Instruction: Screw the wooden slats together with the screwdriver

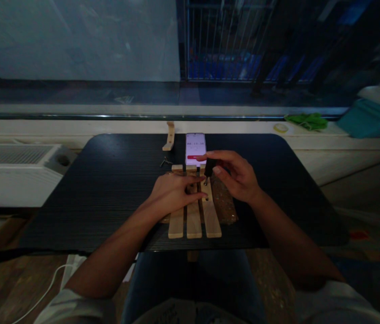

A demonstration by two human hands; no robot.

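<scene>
Three pale wooden slats (194,220) lie side by side over a brown board (226,204) at the table's near edge. My left hand (172,191) rests across them, thumb and forefinger on either side of a hole in the right slat (211,218). In my right hand (239,175) is a short black-handled screwdriver (209,167), gripped from above between the fingers. Its metal tip points down at a screw in the right slat. Under the left palm, part of the slats is hidden.
A phone (195,143) with a lit timer screen lies just beyond the slats. Several loose screws (166,161) and a curved wooden piece (169,137) are left of it on the black table (122,157). On the sill are a green cloth (306,120), yellow tape (280,128) and a teal bin (372,114).
</scene>
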